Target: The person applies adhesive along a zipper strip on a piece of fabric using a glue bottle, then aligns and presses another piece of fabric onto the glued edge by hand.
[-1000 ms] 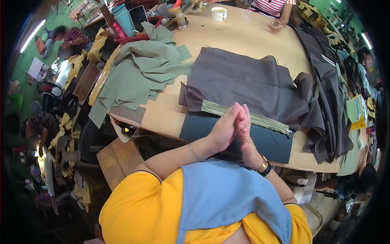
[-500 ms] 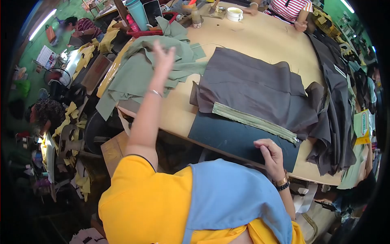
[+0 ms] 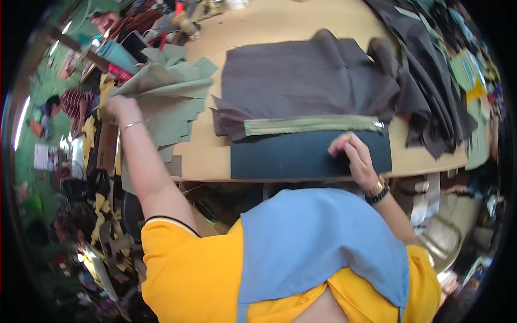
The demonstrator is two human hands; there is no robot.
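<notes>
At the left of the table, my left hand is closed on the edge of a pile of green fabric pieces, with a fold of cloth rising beside it; the fingertips are blurred. My right hand has its fingers curled in, with nothing seen in them, over the near right part of a dark flat board. Just beyond that hand lies a dark grey-brown fabric panel. Along the panel's near edge runs an olive zipper, its metal pull at the right end.
More dark fabric is heaped along the table's right side. A teal tumbler and a phone stand at the back left. The wooden tabletop ends close to my body. Another person sits at the far left.
My left hand, spread above the green pile before, has come down to its left edge and closed there. The view has turned and dipped. My right hand stays near the board.
</notes>
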